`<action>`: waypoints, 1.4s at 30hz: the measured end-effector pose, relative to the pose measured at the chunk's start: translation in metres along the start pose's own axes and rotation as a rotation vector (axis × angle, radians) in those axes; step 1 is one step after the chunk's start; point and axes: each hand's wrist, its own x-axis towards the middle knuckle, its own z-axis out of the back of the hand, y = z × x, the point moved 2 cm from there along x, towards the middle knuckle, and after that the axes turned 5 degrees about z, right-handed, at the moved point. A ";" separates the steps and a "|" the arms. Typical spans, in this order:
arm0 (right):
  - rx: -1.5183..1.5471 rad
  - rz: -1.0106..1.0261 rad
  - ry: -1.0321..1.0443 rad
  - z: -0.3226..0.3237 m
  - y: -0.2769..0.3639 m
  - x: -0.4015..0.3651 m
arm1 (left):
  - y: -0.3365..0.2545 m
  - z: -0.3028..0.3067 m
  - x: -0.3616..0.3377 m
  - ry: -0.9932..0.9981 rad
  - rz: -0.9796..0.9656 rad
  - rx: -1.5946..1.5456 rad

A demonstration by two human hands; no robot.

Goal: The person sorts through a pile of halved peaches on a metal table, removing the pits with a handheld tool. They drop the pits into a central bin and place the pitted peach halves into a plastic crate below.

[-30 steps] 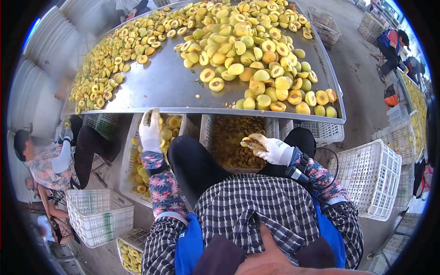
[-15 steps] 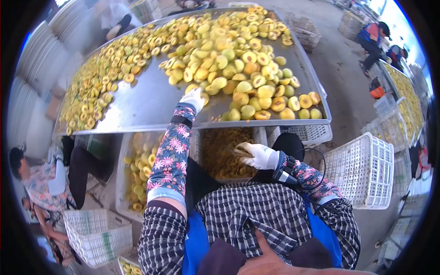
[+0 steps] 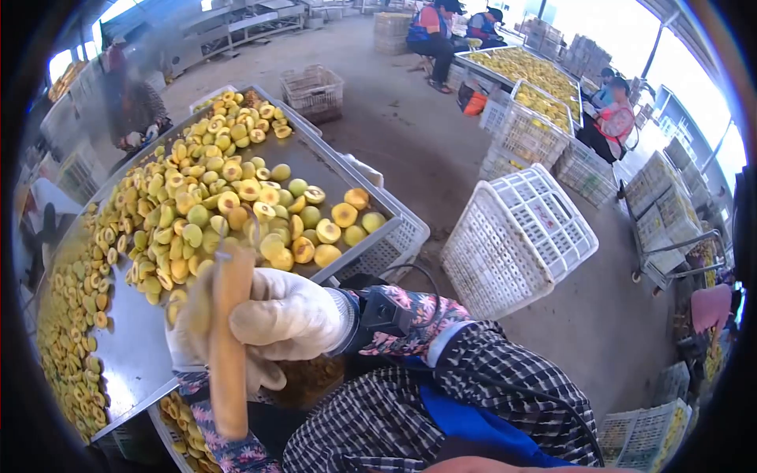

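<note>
My right hand point(image 3: 292, 315), in a white glove, is closed round a tool with a wooden handle point(image 3: 231, 347), held up near the camera; a thin metal end shows at its top. Behind the handle, my left hand point(image 3: 188, 327), also gloved, is raised close to the right one over the table's near edge. A yellowish, blurred thing lies at its fingers, probably a fruit piece, partly hidden by the handle. Halved yellow-green fruits point(image 3: 229, 197), some with brown centres, are heaped on the metal table point(image 3: 146, 347) just beyond both hands.
A white crate point(image 3: 505, 244) stands tilted right of the table. Under the near edge are a crate of fruit point(image 3: 185, 433) and brown bits point(image 3: 311, 382). Co-workers point(image 3: 434, 35) sit at another fruit table point(image 3: 524, 67). Stacked crates point(image 3: 666, 205) stand on a cart at right.
The view has swung to the right. My left hand has left the fruit on the table, and both hands have come together. The right hand's tool has risen close to the camera.
</note>
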 end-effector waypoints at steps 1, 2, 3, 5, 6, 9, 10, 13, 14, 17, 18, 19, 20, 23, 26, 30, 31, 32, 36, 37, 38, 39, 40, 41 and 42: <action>0.120 0.100 0.036 -0.017 0.003 0.008 | -0.001 -0.008 -0.010 0.128 -0.005 -0.218; 0.120 0.097 0.025 -0.028 0.006 0.013 | -0.009 -0.028 -0.030 0.227 -0.014 -0.401; 0.142 0.165 0.074 -0.038 0.010 0.016 | -0.011 -0.043 -0.050 0.333 -0.025 -0.562; 0.211 0.223 0.148 -0.051 0.011 0.020 | -0.025 -0.072 -0.084 0.517 -0.109 -0.853; 0.260 0.214 0.170 -0.053 0.007 0.020 | -0.037 -0.085 -0.098 0.614 -0.170 -1.018; 0.283 0.221 0.191 -0.057 -0.001 0.022 | -0.071 -0.117 -0.128 0.884 -0.293 -1.424; 0.283 0.231 0.196 -0.058 -0.003 0.022 | -0.077 -0.122 -0.130 0.940 -0.316 -1.512; 0.271 0.239 0.200 -0.059 -0.016 0.022 | -0.085 -0.126 -0.136 1.022 -0.364 -1.630; 0.249 0.248 0.199 -0.060 -0.021 0.021 | -0.086 -0.124 -0.137 1.020 -0.387 -1.642; 0.154 0.298 0.184 -0.064 -0.038 0.016 | -0.071 -0.107 -0.131 0.981 -0.336 -1.569; 0.106 0.305 0.223 -0.065 -0.044 0.016 | -0.063 -0.095 -0.122 0.881 -0.317 -1.471; 0.085 0.283 0.301 -0.064 -0.048 0.015 | -0.050 -0.079 -0.110 0.755 -0.274 -1.336; 0.151 0.170 0.541 -0.065 -0.041 0.018 | -0.035 -0.056 -0.094 0.600 -0.212 -1.145; -0.038 -0.129 0.662 -0.036 -0.051 0.003 | 0.014 0.014 -0.036 0.147 0.064 -0.496; -0.265 -0.364 0.151 0.047 -0.082 -0.033 | 0.029 0.033 -0.026 0.183 0.183 -0.690; -1.110 -0.528 -0.088 0.094 -0.079 -0.043 | 0.043 0.037 -0.026 0.204 0.125 -0.661; -1.286 -0.399 -0.053 0.096 -0.082 -0.042 | 0.043 0.032 -0.028 0.114 0.112 -0.603; -1.456 -0.265 -0.022 0.096 -0.084 -0.042 | 0.044 0.028 -0.030 0.113 0.114 -0.604; -1.791 -0.019 -0.071 0.095 -0.094 -0.041 | 0.046 0.019 -0.037 0.101 -0.056 -0.344; -1.874 -0.050 -0.068 0.095 -0.096 -0.040 | 0.046 0.020 -0.038 0.091 -0.101 -0.227; -1.956 -0.083 -0.067 0.095 -0.098 -0.040 | 0.045 0.021 -0.038 0.079 -0.143 -0.109; -1.953 -0.081 -0.064 0.095 -0.101 -0.042 | 0.046 0.021 -0.038 0.102 -0.083 -0.222; -2.045 -0.130 -0.020 0.096 -0.105 -0.045 | 0.046 0.022 -0.038 0.100 -0.084 -0.222; -2.136 -0.181 0.021 0.098 -0.109 -0.048 | 0.047 0.021 -0.038 0.093 -0.015 -0.392; -2.136 -0.182 0.020 0.098 -0.112 -0.050 | 0.049 0.021 -0.039 0.086 0.056 -0.562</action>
